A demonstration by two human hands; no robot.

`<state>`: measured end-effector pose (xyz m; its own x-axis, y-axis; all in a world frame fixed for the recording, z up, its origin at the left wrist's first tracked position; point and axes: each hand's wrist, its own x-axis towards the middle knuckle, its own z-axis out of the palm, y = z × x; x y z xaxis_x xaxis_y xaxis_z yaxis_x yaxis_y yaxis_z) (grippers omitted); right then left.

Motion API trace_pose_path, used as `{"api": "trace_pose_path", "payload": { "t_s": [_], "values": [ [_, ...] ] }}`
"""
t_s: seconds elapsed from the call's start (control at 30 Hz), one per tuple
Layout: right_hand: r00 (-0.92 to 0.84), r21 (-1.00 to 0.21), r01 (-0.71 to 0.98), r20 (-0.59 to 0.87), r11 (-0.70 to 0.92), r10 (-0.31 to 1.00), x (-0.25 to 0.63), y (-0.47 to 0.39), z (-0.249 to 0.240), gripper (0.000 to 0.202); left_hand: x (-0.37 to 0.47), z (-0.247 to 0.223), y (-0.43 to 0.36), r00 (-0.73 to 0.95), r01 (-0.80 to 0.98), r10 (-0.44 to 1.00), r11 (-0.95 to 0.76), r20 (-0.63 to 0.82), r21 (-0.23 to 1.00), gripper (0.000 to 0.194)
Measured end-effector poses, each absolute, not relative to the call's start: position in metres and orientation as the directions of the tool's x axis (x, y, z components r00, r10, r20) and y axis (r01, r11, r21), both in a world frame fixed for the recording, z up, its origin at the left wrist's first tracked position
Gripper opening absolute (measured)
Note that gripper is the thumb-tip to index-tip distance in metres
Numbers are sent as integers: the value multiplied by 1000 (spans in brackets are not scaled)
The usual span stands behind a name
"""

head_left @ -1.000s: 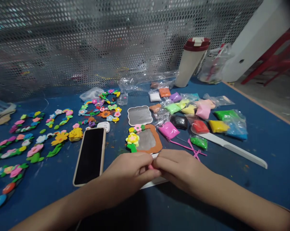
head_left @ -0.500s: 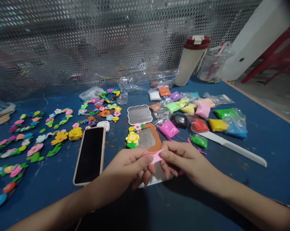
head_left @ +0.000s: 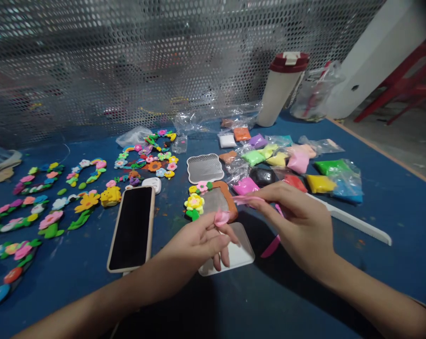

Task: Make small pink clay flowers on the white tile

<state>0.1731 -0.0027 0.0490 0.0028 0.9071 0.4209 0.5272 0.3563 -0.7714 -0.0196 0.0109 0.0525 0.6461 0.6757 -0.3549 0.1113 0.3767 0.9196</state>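
Note:
My left hand [head_left: 205, 242] is half curled, with a small piece of pink clay [head_left: 222, 217] on its index fingertip and the thumb apart from it. Up and to the right, my right hand [head_left: 297, 221] pinches another strip of pink clay [head_left: 247, 200] between thumb and fingers. Beneath them lies a mirror with a brown clay frame [head_left: 230, 200], decorated at its left with a yellow clay flower [head_left: 194, 202]. A whitish rectangular panel [head_left: 243, 254] extends from it toward me, partly behind my left fingers. Bright pink tools [head_left: 271, 247] lie partly hidden below my right hand.
A phone [head_left: 132, 228] lies left of my left hand, near several clay-decorated frames [head_left: 87, 172]. Bagged coloured clay [head_left: 262, 177] spreads behind my right hand. A white comb [head_left: 361, 226] lies right; a tumbler [head_left: 281, 89] stands at the back before the perforated metal panel [head_left: 128, 61].
My hands have moved apart, and the pink clay held between them is now in two pieces. The right hand has risen slightly, uncovering more of the pale panel and a pink tool.

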Motion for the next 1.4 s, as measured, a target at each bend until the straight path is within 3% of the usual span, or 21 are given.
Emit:
{"api": "trace_pose_path", "payload": {
  "t_s": [0.13,0.23,0.33,0.4,0.5,0.67,0.83,1.0,1.17,1.3,1.4],
  "values": [
    [-216,-837,409,298,363,930,166,-11,43,11,-19,51,10,674,98,637,424,-373,900,23],
    [-265,-875,396,180,278,947,162,-12,39,23,-17,53,9,584,283,722,248,-372,926,14],
    [-350,-890,411,45,196,936,163,-8,41,20,-18,57,9,583,414,747,64,-319,908,32],
    [-489,-937,331,-70,111,869,165,-4,45,15,-21,60,8,647,410,678,76,-348,909,37],
    [-673,-988,136,-142,-67,726,168,-3,51,27,-25,63,8,706,377,579,182,-409,908,40],
    [-554,-991,38,-129,-130,822,167,-9,51,36,-26,66,6,665,354,604,263,-439,898,41],
    [-257,-993,113,-55,-26,965,166,-3,46,29,-21,59,5,642,257,637,346,-427,902,36],
    [-31,-990,114,79,82,996,169,0,46,16,-19,50,7,654,193,650,351,-387,916,21],
    [-271,-966,151,161,207,949,167,-8,44,21,-16,52,6,661,215,631,358,-406,908,22],
    [-323,-867,435,102,243,941,164,-8,40,19,-14,53,3,618,373,739,27,-270,927,4],
    [-445,-837,481,26,263,895,164,-7,43,22,-15,52,3,653,423,728,-122,-209,898,20]
  ]
}}
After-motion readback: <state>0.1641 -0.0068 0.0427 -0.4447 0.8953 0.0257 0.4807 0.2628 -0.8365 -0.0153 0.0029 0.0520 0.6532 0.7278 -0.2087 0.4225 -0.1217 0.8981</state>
